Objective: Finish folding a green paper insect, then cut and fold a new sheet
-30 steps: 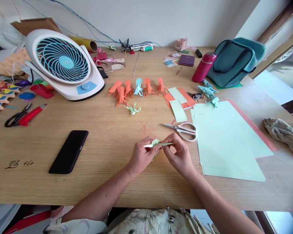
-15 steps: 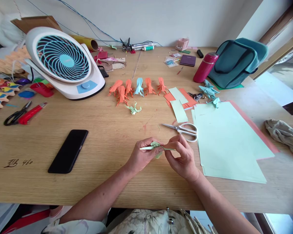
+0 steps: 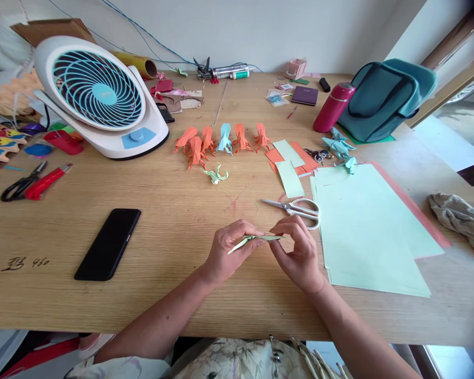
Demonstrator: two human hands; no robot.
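Note:
Between my two hands is a folded piece of pale green paper (image 3: 248,241), seen almost edge-on. My left hand (image 3: 229,251) pinches its middle, thumb below and fingers above. At its right end my right hand (image 3: 298,255) closes thumb and index finger on the paper. The fingers hide part of the folds. Just beyond my right hand lie white-handled scissors (image 3: 304,210), closed. Farther off, a small green folded paper figure (image 3: 216,175) sits in front of several orange folded paper figures (image 3: 195,150) and a blue one (image 3: 224,138).
At left are a black phone (image 3: 108,245), a red cutter (image 3: 45,182), black scissors (image 3: 20,185) and a white fan (image 3: 136,134). Large green sheets (image 3: 367,226) lie at right, small paper rectangles (image 3: 290,179) beyond. A red bottle (image 3: 334,108) and teal bag (image 3: 383,100) stand behind.
The green paper has turned in my hands, from showing its folded centre to nearly edge-on, its left end tipping down. My right fingers have shifted on its right end. The view moved slightly.

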